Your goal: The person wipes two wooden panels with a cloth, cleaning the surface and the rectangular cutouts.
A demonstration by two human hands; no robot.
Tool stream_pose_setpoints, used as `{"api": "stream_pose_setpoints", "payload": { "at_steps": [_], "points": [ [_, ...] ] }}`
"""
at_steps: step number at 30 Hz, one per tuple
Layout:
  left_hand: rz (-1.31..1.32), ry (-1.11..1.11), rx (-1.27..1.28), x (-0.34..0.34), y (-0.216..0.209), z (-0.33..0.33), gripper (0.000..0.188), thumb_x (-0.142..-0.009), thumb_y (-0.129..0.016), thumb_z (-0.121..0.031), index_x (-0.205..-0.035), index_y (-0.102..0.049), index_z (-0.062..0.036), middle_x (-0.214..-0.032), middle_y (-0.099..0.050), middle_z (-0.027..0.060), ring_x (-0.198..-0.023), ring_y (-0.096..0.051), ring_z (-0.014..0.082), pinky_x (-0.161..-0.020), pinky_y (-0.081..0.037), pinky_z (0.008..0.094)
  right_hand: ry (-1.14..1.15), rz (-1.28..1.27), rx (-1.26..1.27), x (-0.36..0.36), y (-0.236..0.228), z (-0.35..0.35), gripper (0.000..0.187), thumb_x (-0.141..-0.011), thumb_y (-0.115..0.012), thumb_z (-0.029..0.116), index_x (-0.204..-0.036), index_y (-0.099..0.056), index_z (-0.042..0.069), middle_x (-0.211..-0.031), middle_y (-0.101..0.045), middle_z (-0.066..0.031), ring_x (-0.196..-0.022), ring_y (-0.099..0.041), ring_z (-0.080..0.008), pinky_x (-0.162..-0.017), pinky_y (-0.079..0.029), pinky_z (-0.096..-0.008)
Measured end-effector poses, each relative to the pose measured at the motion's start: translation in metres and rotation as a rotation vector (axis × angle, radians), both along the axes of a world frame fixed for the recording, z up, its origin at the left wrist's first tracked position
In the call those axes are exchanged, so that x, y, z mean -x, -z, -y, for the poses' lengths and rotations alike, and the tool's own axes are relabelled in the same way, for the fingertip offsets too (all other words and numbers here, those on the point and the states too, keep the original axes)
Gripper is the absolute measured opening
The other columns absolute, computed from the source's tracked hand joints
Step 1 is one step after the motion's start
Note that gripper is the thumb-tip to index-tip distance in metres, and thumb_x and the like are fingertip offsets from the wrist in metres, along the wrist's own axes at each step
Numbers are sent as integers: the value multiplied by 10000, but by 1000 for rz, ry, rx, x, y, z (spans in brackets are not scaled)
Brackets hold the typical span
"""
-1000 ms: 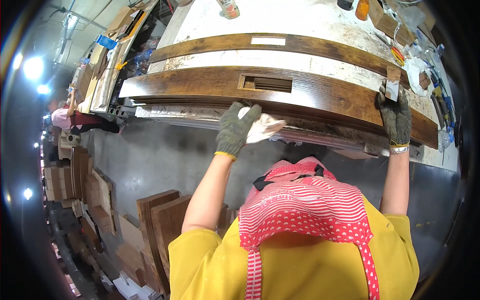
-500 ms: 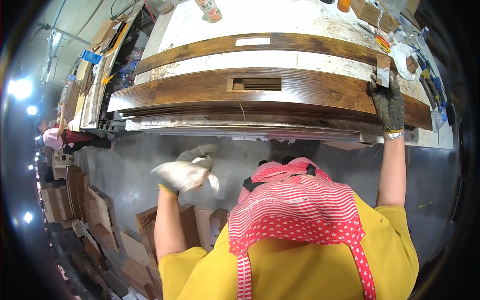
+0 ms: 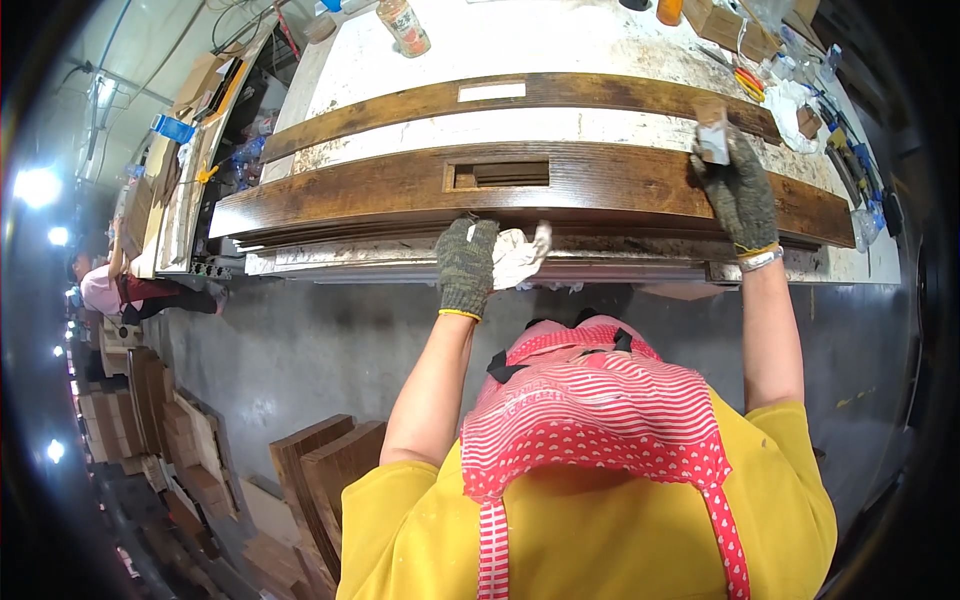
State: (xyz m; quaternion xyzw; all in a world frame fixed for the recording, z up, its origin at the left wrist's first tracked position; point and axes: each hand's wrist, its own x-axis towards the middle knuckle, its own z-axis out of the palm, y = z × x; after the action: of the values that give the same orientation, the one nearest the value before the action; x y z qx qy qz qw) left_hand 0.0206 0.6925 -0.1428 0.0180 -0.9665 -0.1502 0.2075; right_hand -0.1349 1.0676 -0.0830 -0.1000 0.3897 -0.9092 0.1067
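My left hand (image 3: 467,265), in a dark knitted glove, is closed on a crumpled white rag (image 3: 518,258) at the front edge of the stacked boards. The top one is a long brown wooden board (image 3: 340,188) with a rectangular cutout near its middle. Over the right part of this board, my right hand (image 3: 738,192), also gloved, grips a small flat block (image 3: 712,138), brown on top and pale below. Whether the block touches the wood I cannot tell. Behind lies a second narrow brown board (image 3: 380,110) with a slot through which the white tabletop shows.
The stained white worktable (image 3: 600,40) carries a labelled jar (image 3: 404,28), an orange bottle (image 3: 671,11), pliers (image 3: 748,82) and a white cloth (image 3: 790,105). Tools line the right edge. Brown panels (image 3: 320,470) stand on the floor at left. Another person (image 3: 135,290) works far left.
My left hand has swung from above the floor up and right to the stack's front edge, bringing the rag. My right hand has slid left over the board with the block.
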Motion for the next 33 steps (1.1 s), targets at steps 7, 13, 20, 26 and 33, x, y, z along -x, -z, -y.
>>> {"api": "stream_pose_setpoints", "payload": {
  "at_steps": [7, 13, 20, 26, 33],
  "points": [
    [-217, 145, -164, -50, -64, 28, 140, -859, -650, -30, -984, -697, -73, -999, -683, 94, -980, -644, 225, -902, -519, 393, 29, -71, -240, 2, -7, 31, 330, -983, -648, 198, -1269, -603, 41, -1191, -648, -75, -1108, -621, -176, -984, -525, -329],
    [283, 196, -1754, -110, -60, 114, 249, -940, -695, -296, -1087, -660, -99, -1034, -674, 49, -904, -625, 152, -792, -525, 358, -47, 78, 79, 5, 0, 24, 346, -981, -651, 184, -1280, -594, 19, -1225, -637, -104, -1123, -622, -221, -1008, -532, -365],
    [-91, -88, -782, -42, -35, 38, 450, -863, -786, -228, -1230, -655, -2, -1094, -693, 74, -949, -633, 172, -864, -520, 332, 45, 175, 40, 7, 0, 24, 352, -989, -637, 174, -1300, -586, 19, -1267, -620, -125, -1159, -607, -237, -1016, -530, -379],
    [-59, -331, -517, -2, -21, 7, 303, -848, -762, -301, -900, -646, -26, -853, -665, 167, -798, -626, 338, -751, -488, 421, -9, 29, -24, 4, 0, 24, 315, -1018, -571, 124, -1317, -573, 22, -1290, -609, -96, -1171, -597, -221, -1039, -509, -351],
    [-78, 5, -889, -8, -26, 20, 75, -906, -686, -91, -935, -700, -23, -898, -700, 39, -813, -635, 139, -741, -507, 300, -24, 123, 62, 7, -2, 26, 312, -1003, -599, 118, -1295, -577, 11, -1264, -615, -100, -1151, -603, -216, -1009, -529, -338]
  ]
}}
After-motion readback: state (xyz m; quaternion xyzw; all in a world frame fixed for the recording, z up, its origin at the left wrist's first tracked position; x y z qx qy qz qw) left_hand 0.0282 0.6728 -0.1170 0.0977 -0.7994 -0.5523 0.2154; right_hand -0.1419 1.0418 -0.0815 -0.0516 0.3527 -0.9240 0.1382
